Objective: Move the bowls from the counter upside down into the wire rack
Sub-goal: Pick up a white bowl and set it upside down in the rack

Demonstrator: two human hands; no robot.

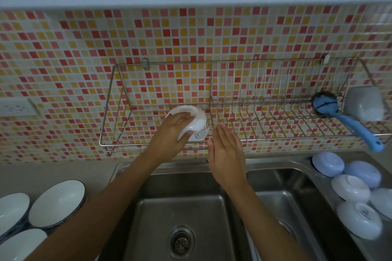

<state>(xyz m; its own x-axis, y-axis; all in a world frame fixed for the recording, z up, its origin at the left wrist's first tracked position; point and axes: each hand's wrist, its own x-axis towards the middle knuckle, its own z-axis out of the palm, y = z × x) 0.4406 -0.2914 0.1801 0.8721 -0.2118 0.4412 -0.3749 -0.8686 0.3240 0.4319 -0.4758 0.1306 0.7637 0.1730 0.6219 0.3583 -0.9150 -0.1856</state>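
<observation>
Head view: the left hand (169, 131) gripped a white bowl (194, 124), tipped base-up, over the left bay of the wire rack (265, 131) at 12 o'clock above the sink (180, 203). The right hand (226, 154) hovered flat and empty just beside it. More bowls waited on the desk (53, 172) at 8 o'clock (57, 203) and 4 o'clock (350, 188). The risk appeared to lie in the widely spaced wires: released off level, the rim could catch between them, and the bowl might tilt out over the low front rail into the sink.

rack (148, 133) left bare; brush (347, 121) blocks right end
</observation>
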